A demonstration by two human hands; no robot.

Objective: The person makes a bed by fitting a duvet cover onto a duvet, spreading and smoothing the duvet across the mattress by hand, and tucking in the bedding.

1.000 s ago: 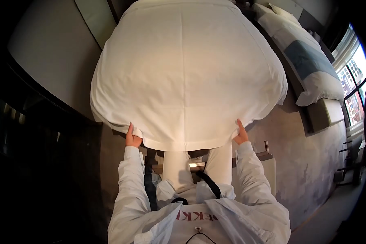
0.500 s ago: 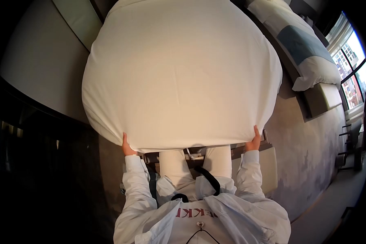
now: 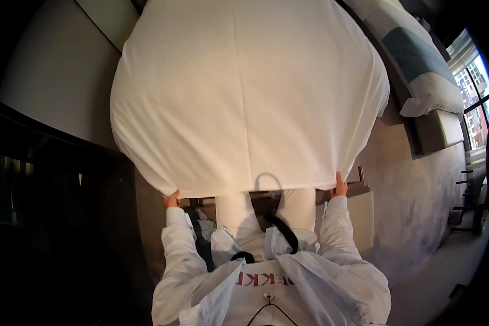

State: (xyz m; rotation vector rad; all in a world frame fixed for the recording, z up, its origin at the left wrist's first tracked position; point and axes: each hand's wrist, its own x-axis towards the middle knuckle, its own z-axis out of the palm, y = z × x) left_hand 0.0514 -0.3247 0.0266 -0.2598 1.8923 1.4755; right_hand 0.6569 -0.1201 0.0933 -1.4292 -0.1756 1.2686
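Note:
A wide white bed sheet stretches out in front of me, and its near edge runs straight across above my thighs. My left hand is closed on the near left part of that edge, thumb over the cloth. At the near right part, my right hand grips the hem with its thumb pointing forward on top. The cloth is taut between the hands, with creases fanning out from each grip. The fingers under the fabric are mostly hidden, and so is whatever lies beneath the sheet.
To the right stands another bed with a blue-grey runner across it. A pale box-shaped bench is at its foot. A dark slatted frame shows behind my legs. Patterned carpet covers the floor; chairs stand far right.
The sheet's near edge has risen slightly, and more creases and a long centre fold show. My left thumb has bent down onto the cloth. The view has shifted a little.

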